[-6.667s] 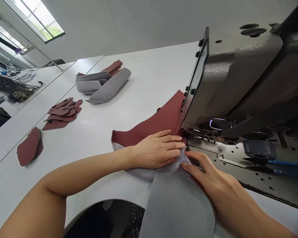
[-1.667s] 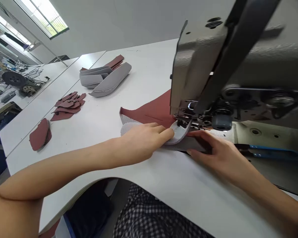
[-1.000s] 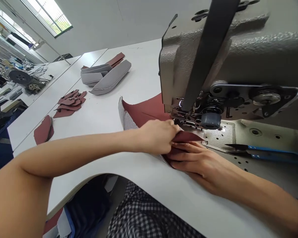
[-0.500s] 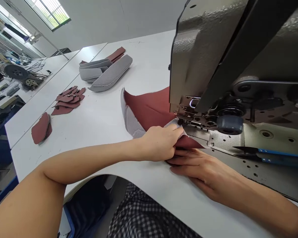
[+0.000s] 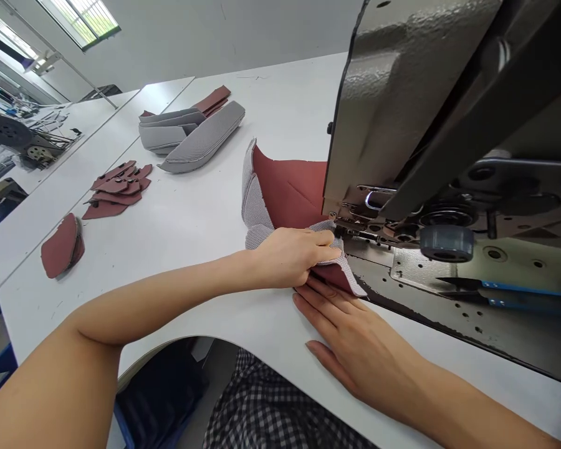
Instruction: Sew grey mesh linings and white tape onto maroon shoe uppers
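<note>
A maroon and grey fabric piece (image 5: 292,190) lies under the head of a sewing machine (image 5: 378,112), its left end curling upward. My left hand (image 5: 294,252) is closed on the grey edge of this piece, close beside the presser foot and needle area. The folded fabric hides some of the fingertips. Just below it, my right hand (image 5: 350,337) lies flat with fingers stretched out, the fingertips touching the near edge of the maroon fabric. The needle itself is hidden behind the machine's parts and the fabric.
Blue-handled thread snips (image 5: 505,293) lie on the machine bed at right. Grey sewn pieces (image 5: 206,137) sit at the back of the white table (image 5: 177,218). Small maroon pieces (image 5: 121,187) are piled at left, with another little stack (image 5: 63,246) nearer.
The fabric has turned slightly, its near corner swinging toward me and left. My right hand has slid left and toward me, its fingers now spread flatter. My left hand still grips the fabric.
</note>
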Available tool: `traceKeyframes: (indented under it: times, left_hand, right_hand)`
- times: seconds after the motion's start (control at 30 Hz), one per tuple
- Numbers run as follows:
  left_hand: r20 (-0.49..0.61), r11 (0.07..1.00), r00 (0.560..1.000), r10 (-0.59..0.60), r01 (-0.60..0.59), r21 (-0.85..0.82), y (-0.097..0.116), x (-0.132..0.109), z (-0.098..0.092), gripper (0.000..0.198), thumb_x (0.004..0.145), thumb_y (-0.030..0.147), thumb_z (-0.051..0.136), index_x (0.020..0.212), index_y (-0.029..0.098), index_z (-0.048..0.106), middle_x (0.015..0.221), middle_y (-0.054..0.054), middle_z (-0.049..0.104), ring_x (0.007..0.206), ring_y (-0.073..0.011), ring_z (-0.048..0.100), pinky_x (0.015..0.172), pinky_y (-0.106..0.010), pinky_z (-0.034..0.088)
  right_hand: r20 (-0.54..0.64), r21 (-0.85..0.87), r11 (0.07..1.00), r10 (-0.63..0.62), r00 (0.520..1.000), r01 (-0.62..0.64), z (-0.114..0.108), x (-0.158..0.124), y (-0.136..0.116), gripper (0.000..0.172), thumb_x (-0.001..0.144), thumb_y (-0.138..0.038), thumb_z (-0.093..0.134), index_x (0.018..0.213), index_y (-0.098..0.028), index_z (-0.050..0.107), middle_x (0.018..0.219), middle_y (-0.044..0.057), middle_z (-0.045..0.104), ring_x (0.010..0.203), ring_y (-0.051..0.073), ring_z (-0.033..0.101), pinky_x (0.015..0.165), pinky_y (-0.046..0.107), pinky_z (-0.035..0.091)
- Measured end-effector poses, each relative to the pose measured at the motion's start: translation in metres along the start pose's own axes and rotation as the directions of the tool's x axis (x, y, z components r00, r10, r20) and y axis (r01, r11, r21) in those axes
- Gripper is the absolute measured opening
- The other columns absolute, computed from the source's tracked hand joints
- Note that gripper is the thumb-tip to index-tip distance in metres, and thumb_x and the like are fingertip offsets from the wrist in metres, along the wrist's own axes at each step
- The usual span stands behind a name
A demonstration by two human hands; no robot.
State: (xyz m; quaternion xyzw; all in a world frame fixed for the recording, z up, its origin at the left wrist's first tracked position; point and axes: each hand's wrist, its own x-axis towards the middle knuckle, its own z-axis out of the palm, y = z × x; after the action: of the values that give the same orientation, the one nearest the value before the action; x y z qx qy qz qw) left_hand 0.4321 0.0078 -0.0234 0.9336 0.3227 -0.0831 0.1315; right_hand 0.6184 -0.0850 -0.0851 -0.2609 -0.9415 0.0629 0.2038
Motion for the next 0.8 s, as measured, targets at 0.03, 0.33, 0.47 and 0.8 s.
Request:
traceKeyframes:
  times: [0.03, 0.33, 0.47, 0.8]
  left_hand:
    - [0.003, 1.0, 1.0, 0.015, -0.015, 0.006, -0.002, 0.001, -0.001, 0.052, 0.078, 0.001, 0.047, 0.123, 0.022, 0.063, 0.105, -0.003, 0.064, 0.092, -0.0163, 0.061, 0.053, -0.028, 0.033]
    - [-0.08, 0.967, 0.972, 0.222, -0.209, 0.146, -0.037, 0.019, -0.004, 0.045, 0.084, 0.002, 0.052, 0.118, 0.025, 0.069, 0.113, -0.006, 0.068, 0.098, -0.0185, 0.064, 0.057, -0.026, 0.037]
    - [-0.215, 0.952, 0.934, 0.287, -0.253, 0.171, -0.029, 0.012, -0.002, 0.039, 0.088, 0.007, 0.054, 0.121, 0.022, 0.068, 0.116, -0.008, 0.071, 0.104, -0.0216, 0.065, 0.077, -0.03, 0.051]
    - [-0.428, 0.864, 0.852, 0.301, -0.434, -0.255, -0.042, -0.01, 0.041, 0.035, 0.089, -0.003, 0.045, 0.105, 0.014, 0.072, 0.13, -0.01, 0.071, 0.131, -0.0208, 0.062, 0.111, -0.035, 0.052]
  right_hand:
    - [-0.001, -0.012, 1.0, 0.009, 1.0, -0.009, 0.002, 0.002, -0.002, 0.049, 0.104, -0.035, 0.039, 0.135, -0.005, 0.062, 0.143, 0.017, 0.058, 0.134, 0.033, 0.052, 0.108, 0.048, 0.051]
    - [-0.004, -0.089, 0.989, 0.119, 0.993, -0.118, 0.022, 0.025, 0.001, 0.063, 0.105, -0.05, 0.036, 0.142, -0.001, 0.054, 0.151, 0.022, 0.049, 0.14, 0.036, 0.044, 0.111, 0.051, 0.047]
    - [0.016, -0.059, 0.99, 0.133, 0.991, -0.132, 0.021, 0.029, -0.003, 0.063, 0.101, -0.049, 0.047, 0.14, 0.0, 0.054, 0.142, 0.023, 0.056, 0.133, 0.037, 0.05, 0.11, 0.053, 0.047]
    - [0.046, -0.065, 0.991, 0.124, 0.991, -0.121, 0.029, 0.028, -0.019, 0.076, 0.1, -0.055, 0.047, 0.144, 0.007, 0.047, 0.147, 0.03, 0.048, 0.138, 0.042, 0.044, 0.112, 0.054, 0.044]
